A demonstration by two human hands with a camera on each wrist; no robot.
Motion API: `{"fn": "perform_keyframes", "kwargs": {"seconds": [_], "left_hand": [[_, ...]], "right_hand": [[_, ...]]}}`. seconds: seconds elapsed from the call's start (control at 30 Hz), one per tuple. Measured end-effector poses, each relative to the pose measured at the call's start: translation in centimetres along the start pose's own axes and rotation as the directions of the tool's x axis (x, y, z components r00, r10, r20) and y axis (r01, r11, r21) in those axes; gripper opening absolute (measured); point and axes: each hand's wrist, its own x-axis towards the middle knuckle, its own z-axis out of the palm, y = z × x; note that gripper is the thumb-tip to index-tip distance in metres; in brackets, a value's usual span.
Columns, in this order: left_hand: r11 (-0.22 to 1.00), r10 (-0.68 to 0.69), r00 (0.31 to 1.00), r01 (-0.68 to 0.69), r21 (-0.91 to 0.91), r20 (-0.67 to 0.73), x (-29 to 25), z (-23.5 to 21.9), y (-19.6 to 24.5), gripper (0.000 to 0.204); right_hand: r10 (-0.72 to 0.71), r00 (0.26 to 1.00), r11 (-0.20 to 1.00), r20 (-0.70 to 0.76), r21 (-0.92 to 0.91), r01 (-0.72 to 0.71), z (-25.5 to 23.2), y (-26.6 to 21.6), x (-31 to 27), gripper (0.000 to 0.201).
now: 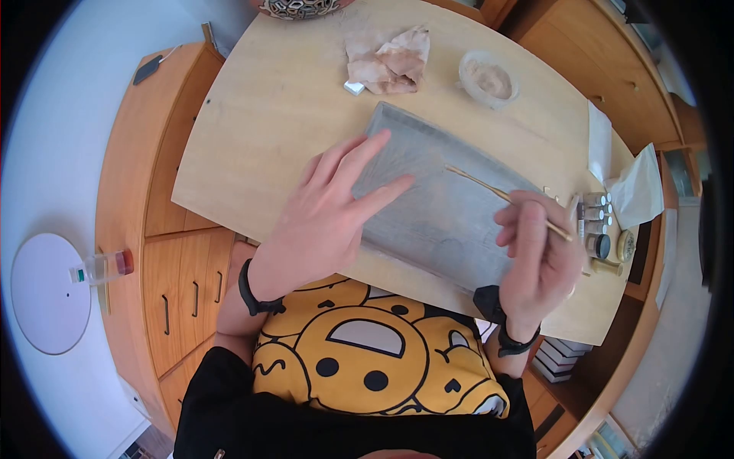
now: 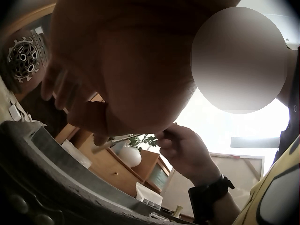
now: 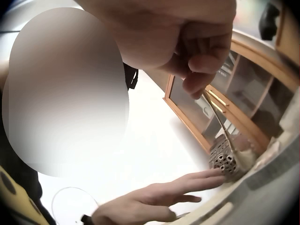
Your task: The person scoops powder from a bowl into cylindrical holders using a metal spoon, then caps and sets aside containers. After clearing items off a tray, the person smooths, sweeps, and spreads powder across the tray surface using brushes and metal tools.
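My right hand [image 1: 541,256] pinches a slim brass-coloured rod [image 1: 480,183] between thumb and fingers. Its thin tip points left over a grey rectangular tray [image 1: 447,222], whose surface has a pale dusty film with fine streaks. In the right wrist view the same rod [image 3: 216,115] slants down from the fingertips. Fingers spread and nearly straight, my left hand [image 1: 317,203] hovers over the tray's left side and holds nothing. Seen from the left wrist, the palm [image 2: 136,79] fills the upper part, with the right hand [image 2: 185,152] beyond it.
Behind the tray lie a stained, crumpled tissue [image 1: 390,63] and a small white block [image 1: 353,88]. A clear bowl of pale powder [image 1: 488,79] stands at the back right. Several small jars [image 1: 596,210] and a white packet [image 1: 636,187] line the right edge. An openwork pot [image 1: 298,6] sits farthest back.
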Motion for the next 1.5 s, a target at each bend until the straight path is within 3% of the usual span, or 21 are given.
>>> {"fn": "perform_keyframes", "kwargs": {"seconds": [0.03, 0.1, 0.17, 0.2, 0.23, 0.3, 0.33, 0.37, 0.43, 0.5, 0.57, 0.63, 0.7, 0.77, 0.83, 0.9, 0.97, 1.2, 1.27, 1.4, 1.5], "left_hand": [[0.999, 0.002, 1.0, -0.001, 0.036, -0.006, 0.0, 0.0, 0.0, 0.066], [0.998, -0.001, 1.0, 0.0, 0.063, 0.006, 0.1, -0.1, 0.2, 0.065], [0.997, 0.003, 1.0, -0.004, 0.083, 0.02, 0.4, 0.0, 0.3, 0.064], [0.995, 0.021, 1.0, -0.022, 0.096, 0.014, 0.4, 0.1, 0.3, 0.063], [0.993, 0.037, 0.999, -0.038, 0.109, 0.009, 0.3, 0.3, 0.3, 0.063], [0.99, 0.048, 0.999, -0.048, 0.132, 0.004, 0.2, 0.4, 0.1, 0.062], [0.986, 0.062, 0.998, -0.06, 0.158, -0.007, 0.2, 0.4, 0.0, 0.06], [0.986, 0.06, 0.998, -0.058, 0.158, -0.008, 0.2, 0.3, 0.1, 0.06], [0.98, 0.089, 0.996, -0.089, 0.177, 0.005, 0.4, 0.1, 0.4, 0.059], [0.979, 0.101, 0.995, -0.099, 0.176, 0.001, 0.5, 0.4, 0.3, 0.059], [0.978, 0.104, 0.995, -0.101, 0.18, -0.004, 0.3, 0.5, 0.3, 0.059], [0.976, 0.105, 0.994, -0.103, 0.191, -0.004, 0.3, 0.4, 0.2, 0.058], [0.977, 0.11, 0.994, -0.109, 0.182, 0.002, 0.3, 0.5, 0.1, 0.058], [0.978, 0.117, 0.993, -0.117, 0.172, 0.006, 0.3, 0.6, 0.1, 0.058], [0.973, 0.118, 0.993, -0.118, 0.198, 0.011, 0.3, 0.4, 0.3, 0.058], [0.97, 0.123, 0.992, -0.121, 0.213, 0.003, 0.3, 0.4, 0.1, 0.057], [0.968, 0.117, 0.993, -0.113, 0.225, -0.008, 0.2, 0.5, -0.1, 0.056], [0.992, 0.086, 0.99, -0.075, 0.105, -0.108, -0.3, 0.8, -1.0, 0.029], [0.998, 0.033, 0.994, -0.028, 0.056, -0.103, -0.3, 0.6, -1.7, 0.025], [0.95, 0.091, 0.988, -0.047, 0.31, -0.129, 0.0, 0.1, -2.6, 0.025], [0.913, 0.167, 0.978, -0.104, 0.395, -0.127, 0.1, 1.3, -2.9, 0.029]], "right_hand": [[-0.004, 0.995, 1.0, -0.097, -0.016, 0.003, -0.3, 0.0, -0.1, 0.02], [-0.005, 0.999, 0.986, -0.04, 0.169, 0.012, -0.8, -0.2, -0.5, 0.018], [-0.112, 0.975, 0.961, 0.192, 0.269, 0.057, -0.4, -0.9, -0.3, 0.015], [-0.132, 0.968, 0.991, 0.212, 0.032, 0.128, -0.3, -0.8, 0.1, 0.012], [-0.127, 0.969, 0.992, 0.214, 0.031, 0.123, -0.2, -0.7, 0.3, 0.012], [-0.045, 0.993, 0.957, -0.106, -0.289, 0.013, 0.2, -0.5, 0.4, 0.011], [-0.016, 0.996, 0.997, -0.086, -0.076, 0.01, -0.3, -0.5, 0.0, 0.01], [-0.017, 0.996, 0.997, -0.084, -0.076, 0.011, -0.6, -0.7, -0.1, 0.01], [-0.103, 0.974, 0.962, 0.203, 0.268, 0.045, -1.3, -1.3, -0.3, 0.011], [-0.118, 0.962, 0.983, 0.246, 0.163, 0.078, -0.9, -1.2, 0.3, 0.011], [-0.029, 0.999, 0.937, -0.021, -0.348, 0.02, 0.2, -1.1, 0.7, 0.012], [-0.045, 0.998, 0.972, -0.032, -0.232, 0.036, -0.8, -1.1, 0.3, 0.012], [-0.178, 0.971, 0.944, 0.16, 0.307, 0.123, -1.9, -0.9, -0.1, 0.01], [-0.131, 0.98, 0.937, 0.147, 0.341, 0.074, -1.1, -1.1, -0.2, 0.01], [-0.1, 0.993, 0.953, 0.067, -0.28, 0.115, -0.2, -0.4, 0.3, 0.012], [-0.045, 0.998, 0.955, -0.032, -0.296, 0.034, -0.1, -0.4, 0.3, 0.013], [0.037, 0.999, 0.994, 0.003, -0.104, -0.036, -0.6, -0.7, -0.1, 0.013], [0.089, 0.996, 0.987, 0.007, -0.138, -0.087, -0.1, 0.3, 0.7, 0.022], [0.137, 0.984, 0.987, 0.114, -0.104, -0.125, -0.4, 0.4, 1.0, 0.026], [0.083, 0.969, 0.99, 0.233, -0.129, -0.054, -0.7, 0.4, 1.4, 0.027], [0.076, 0.99, 0.996, 0.119, -0.053, -0.07, -0.8, 0.3, 1.4, 0.03]]}}
